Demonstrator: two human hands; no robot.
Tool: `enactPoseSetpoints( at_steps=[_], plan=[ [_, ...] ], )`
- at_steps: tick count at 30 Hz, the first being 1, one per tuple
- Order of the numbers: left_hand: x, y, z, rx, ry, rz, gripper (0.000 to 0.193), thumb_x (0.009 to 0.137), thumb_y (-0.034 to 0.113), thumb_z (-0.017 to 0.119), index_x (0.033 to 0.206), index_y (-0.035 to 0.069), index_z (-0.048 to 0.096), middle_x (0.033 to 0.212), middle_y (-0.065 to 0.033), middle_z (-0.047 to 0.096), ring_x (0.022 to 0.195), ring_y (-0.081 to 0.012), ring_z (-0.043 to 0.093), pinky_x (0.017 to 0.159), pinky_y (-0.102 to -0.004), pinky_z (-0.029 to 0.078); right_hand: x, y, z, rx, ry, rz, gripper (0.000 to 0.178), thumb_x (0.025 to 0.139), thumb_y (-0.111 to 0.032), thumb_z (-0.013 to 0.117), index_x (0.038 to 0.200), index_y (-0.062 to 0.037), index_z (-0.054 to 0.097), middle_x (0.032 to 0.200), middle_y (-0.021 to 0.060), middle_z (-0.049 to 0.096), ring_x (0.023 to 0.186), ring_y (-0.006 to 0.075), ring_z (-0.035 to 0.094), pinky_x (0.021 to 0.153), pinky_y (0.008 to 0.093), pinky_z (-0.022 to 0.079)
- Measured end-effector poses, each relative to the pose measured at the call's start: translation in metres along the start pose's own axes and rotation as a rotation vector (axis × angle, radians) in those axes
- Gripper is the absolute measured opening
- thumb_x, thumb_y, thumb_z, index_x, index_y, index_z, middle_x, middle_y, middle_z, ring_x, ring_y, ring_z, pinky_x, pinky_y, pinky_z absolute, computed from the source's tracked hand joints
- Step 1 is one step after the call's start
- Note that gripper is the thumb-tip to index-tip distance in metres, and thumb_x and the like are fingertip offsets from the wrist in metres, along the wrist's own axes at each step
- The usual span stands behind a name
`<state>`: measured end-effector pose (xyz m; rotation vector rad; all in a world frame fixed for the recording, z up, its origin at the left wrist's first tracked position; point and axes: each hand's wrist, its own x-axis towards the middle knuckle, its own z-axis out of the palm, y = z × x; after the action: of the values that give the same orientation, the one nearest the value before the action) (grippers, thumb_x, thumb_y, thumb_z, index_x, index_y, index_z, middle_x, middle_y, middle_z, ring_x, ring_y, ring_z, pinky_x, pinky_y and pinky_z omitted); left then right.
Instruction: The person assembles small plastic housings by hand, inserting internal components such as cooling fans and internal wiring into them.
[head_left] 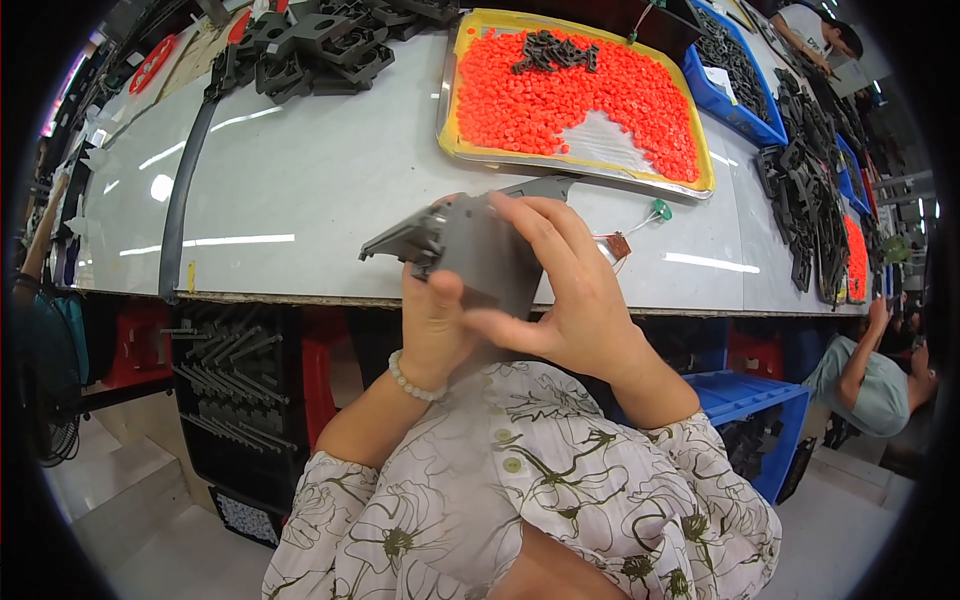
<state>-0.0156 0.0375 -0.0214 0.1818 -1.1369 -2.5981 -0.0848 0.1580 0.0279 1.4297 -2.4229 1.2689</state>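
A dark grey moulded plastic part point(488, 250) with a flat face and a jutting, angular end is held up over the table's near edge. My left hand point(432, 320) grips it from the left and below, thumb up against its near side; its other fingers are mostly hidden behind the part. My right hand point(575, 285) clasps the right side, fingers over the top and thumb across the near face. Just beyond lies another flat dark grey piece point(545, 187), partly hidden by the held part. To the right are a small brown component point(618, 244) and a green round piece point(660, 209) joined by thin wires.
A yellow-rimmed metal tray point(447, 135) holds many small red pieces point(515, 105) and a few black clips point(555, 52). Dark plastic parts point(310, 50) are heaped far left. Blue bins point(735, 105) and more dark parts point(810, 200) stand right. Other people sit at the right.
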Motion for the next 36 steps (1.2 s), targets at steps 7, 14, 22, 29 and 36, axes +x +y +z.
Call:
enactPoseSetpoints(
  at_steps=[7, 14, 22, 29, 36],
  plan=[
    [0.002, 0.009, -0.002, -0.044, 0.107, -0.058, 0.091, 0.066, 0.072, 0.052, 0.127, 0.007, 0.037, 0.121, -0.0068, 0.049, 0.111, -0.0198, 0.049, 0.094, -0.0378, 0.043, -0.009, 0.012, 0.008, 0.131, 0.010, -0.101, 0.108, 0.055, -0.041, 0.080, 0.136, 0.0040, 0.025, 0.120, 0.0207, 0.045, 0.107, 0.0340, 0.046, 0.089, 0.0396, 0.040],
    [0.006, 0.010, -0.005, -0.074, 0.167, -0.099, 0.091, 0.069, 0.079, 0.037, 0.126, 0.008, 0.040, 0.124, -0.0112, 0.048, 0.109, -0.0233, 0.051, 0.089, -0.0423, 0.046, -0.006, 0.012, 0.011, 0.162, 0.140, -0.115, 0.105, 0.055, -0.042, 0.080, 0.133, 0.0075, 0.028, 0.117, 0.0215, 0.047, 0.103, 0.0349, 0.047, 0.088, 0.0404, 0.040],
    [0.002, 0.018, 0.012, 0.001, 0.285, -0.071, 0.085, 0.071, 0.079, 0.032, 0.124, 0.013, 0.043, 0.122, -0.0047, 0.049, 0.112, -0.0209, 0.048, 0.092, -0.0426, 0.043, -0.006, 0.009, 0.018, 0.162, 0.226, -0.130, 0.093, 0.056, -0.046, 0.078, 0.121, 0.0088, 0.041, 0.113, 0.0222, 0.049, 0.101, 0.0353, 0.048, 0.087, 0.0414, 0.040],
    [-0.002, 0.021, 0.009, 0.021, 0.226, -0.093, 0.081, 0.079, 0.075, 0.018, 0.123, 0.010, 0.039, 0.115, -0.0073, 0.049, 0.100, -0.0186, 0.053, 0.086, -0.0324, 0.048, -0.005, 0.007, 0.018, 0.227, 0.216, -0.049, 0.099, 0.052, -0.042, 0.083, 0.127, 0.0040, 0.038, 0.115, 0.0164, 0.053, 0.103, 0.0315, 0.052, 0.088, 0.0380, 0.041],
    [0.000, 0.023, 0.011, 0.057, 0.284, -0.124, 0.086, 0.073, 0.079, 0.028, 0.123, 0.010, 0.042, 0.117, -0.0087, 0.052, 0.096, -0.0208, 0.056, 0.087, -0.0396, 0.047, -0.004, 0.009, 0.017, 0.254, 0.213, -0.036, 0.098, 0.052, -0.047, 0.079, 0.123, 0.0079, 0.038, 0.105, 0.0192, 0.052, 0.097, 0.0333, 0.051, 0.085, 0.0395, 0.042]
  ],
)
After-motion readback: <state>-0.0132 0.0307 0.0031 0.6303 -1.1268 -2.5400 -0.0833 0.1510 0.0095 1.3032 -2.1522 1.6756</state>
